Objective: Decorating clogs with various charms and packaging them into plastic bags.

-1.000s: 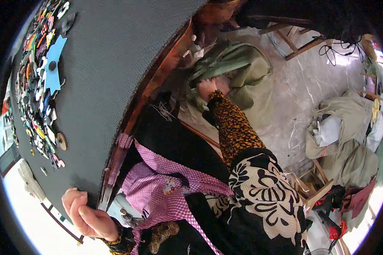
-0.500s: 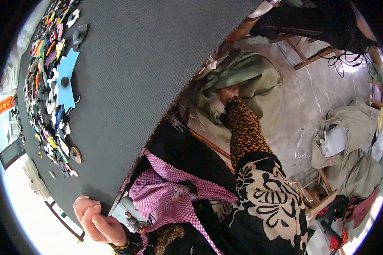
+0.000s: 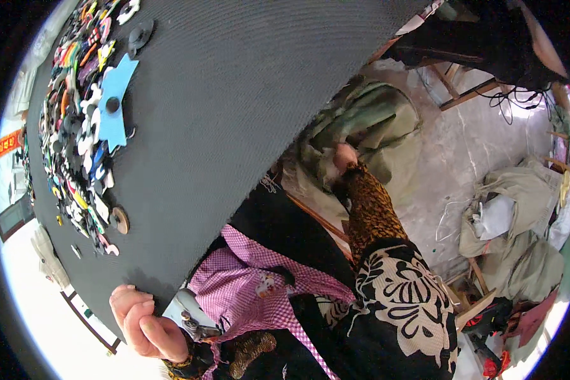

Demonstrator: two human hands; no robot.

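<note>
At the near left corner of the dark grey textured tabletop (image 3: 228, 82) rests my left hand (image 3: 147, 323), its fingers curled in toward the thumb. Nothing shows in it. My right hand (image 3: 344, 157) reaches down to the right of the table, at the mouth of a green cloth sack (image 3: 386, 120) standing on the floor. Its fingers are blurred and partly hidden by the sack's folds. A light blue zigzag-edged piece with a dark round disc (image 3: 115, 104) lies on the tabletop, beside a long heap of small colourful pieces (image 3: 76, 145).
Wooden stool legs (image 3: 468, 92) and black cables (image 3: 519, 95) are at the far right. Greenish-grey cloth (image 3: 519, 202) is piled on the right, over wooden legs. A pink checked apron (image 3: 247, 285) covers my lap, close to the table edge.
The view has shifted slightly, so the table and heap appear a little further right and higher. My right hand stays at the sack, turned slightly. My left hand keeps its curled pose.
</note>
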